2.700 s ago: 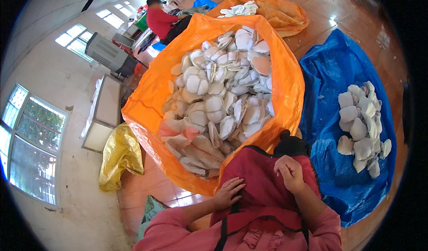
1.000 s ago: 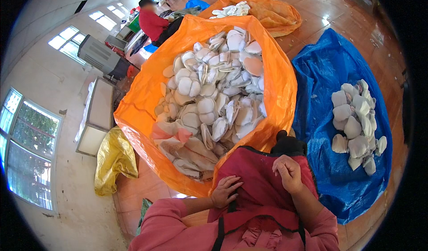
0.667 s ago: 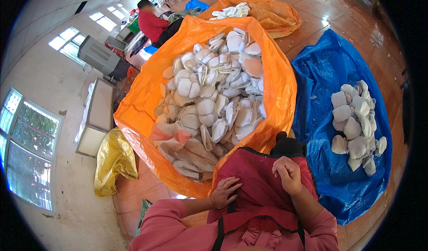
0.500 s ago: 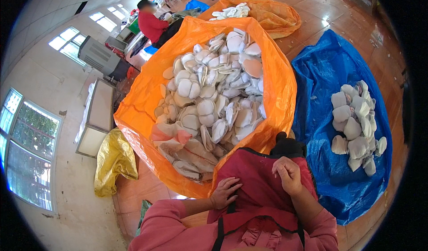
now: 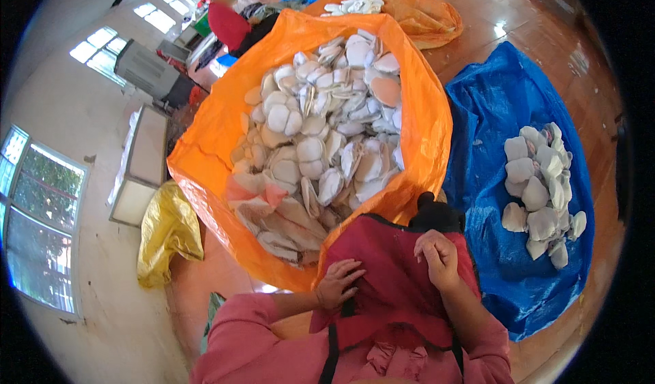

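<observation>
My left hand (image 5: 339, 283) lies on the dark red apron (image 5: 382, 268) over my lap, its fingers stretched out and slightly apart, holding nothing. On the apron's right side rests my right hand (image 5: 437, 256), fingers curled in toward the palm, with nothing seen in it. Just beyond my lap stands a large open orange sack (image 5: 211, 138), full of white rounded padded cloth pieces (image 5: 310, 149), a few of them peach-coloured. A crumpled whitish sheet with a pink-red patch (image 5: 283, 220) lies in its near left part. Neither hand touches the pieces.
To the right, a blue plastic sheet (image 5: 477, 159) bears a heap of similar white pieces (image 5: 542, 186). Behind the sack lies another orange sack (image 5: 426, 26) with white pieces. A yellow sack (image 5: 167, 237) sits by the left wall. A person in red (image 5: 228, 24) sits farther back.
The whole view has shifted slightly, so the sacks and sheet appear a little higher and farther left. Both hands keep their places on the apron.
</observation>
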Available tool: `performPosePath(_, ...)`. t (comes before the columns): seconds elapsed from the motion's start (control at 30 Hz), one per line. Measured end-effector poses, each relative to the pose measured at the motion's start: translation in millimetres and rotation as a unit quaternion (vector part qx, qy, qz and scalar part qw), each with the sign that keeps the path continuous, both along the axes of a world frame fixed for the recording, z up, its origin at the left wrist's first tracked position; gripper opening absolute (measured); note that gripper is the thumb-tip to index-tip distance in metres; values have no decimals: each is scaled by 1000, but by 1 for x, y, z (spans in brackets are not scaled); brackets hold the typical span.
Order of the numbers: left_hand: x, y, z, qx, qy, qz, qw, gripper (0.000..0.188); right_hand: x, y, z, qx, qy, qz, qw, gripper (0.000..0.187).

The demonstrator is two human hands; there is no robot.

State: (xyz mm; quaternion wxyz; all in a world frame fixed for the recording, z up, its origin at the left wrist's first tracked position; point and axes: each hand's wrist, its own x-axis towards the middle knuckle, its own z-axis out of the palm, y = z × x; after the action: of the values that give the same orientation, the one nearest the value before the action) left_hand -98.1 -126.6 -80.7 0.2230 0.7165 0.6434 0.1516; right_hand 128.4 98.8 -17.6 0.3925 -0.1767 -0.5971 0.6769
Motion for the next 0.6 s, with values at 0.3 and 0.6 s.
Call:
performPosePath(0.3, 0, 1, 1, 27, -18, 0, 999, 58, -2, -2, -3, 15, 2, -11, 1000, 25)
performPosePath(0.6, -1, 6, 2, 47, -29, 1, 998, 57, -10, -6, -5, -12, 8, -36, 999, 29)
